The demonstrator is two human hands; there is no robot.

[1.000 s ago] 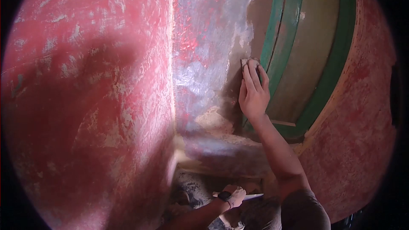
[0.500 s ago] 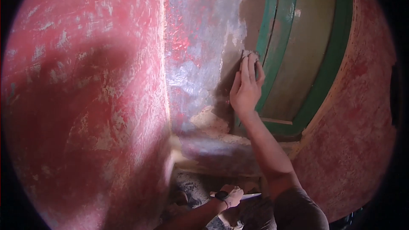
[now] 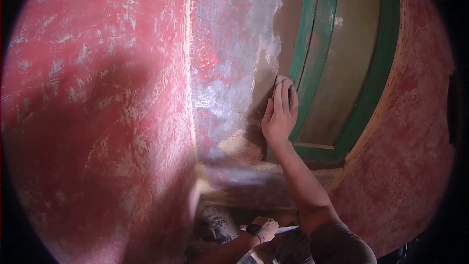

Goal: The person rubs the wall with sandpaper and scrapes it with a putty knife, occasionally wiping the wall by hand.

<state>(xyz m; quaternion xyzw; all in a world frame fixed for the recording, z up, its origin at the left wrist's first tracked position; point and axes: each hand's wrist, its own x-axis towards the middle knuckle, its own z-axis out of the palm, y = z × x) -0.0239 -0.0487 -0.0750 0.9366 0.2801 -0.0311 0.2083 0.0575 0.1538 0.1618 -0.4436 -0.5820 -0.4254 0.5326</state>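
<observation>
My right hand [image 3: 279,120] is raised against the brown strip of wall beside a green-framed door or window panel [image 3: 305,117]. Its fingers are closed over a small grey pad [image 3: 282,77], which is pressed to the surface; only its pale, rough top edge shows. Low in the view is my left hand [image 3: 267,230], with a dark watch on the wrist. It grips a thin, pale, flat blade-like thing [image 3: 288,229] that sticks out on both sides of the fist.
A red, scuffed wall [image 3: 97,117] fills the left side. Between it and the frame runs a patchy grey wall strip [image 3: 229,68] with flaking edges. A ledge [image 3: 244,178] lies below, and another red wall [image 3: 400,176] stands to the right.
My right hand has slid down along the brown strip with the pad. My left hand stays almost where it was, still gripping the pale thing.
</observation>
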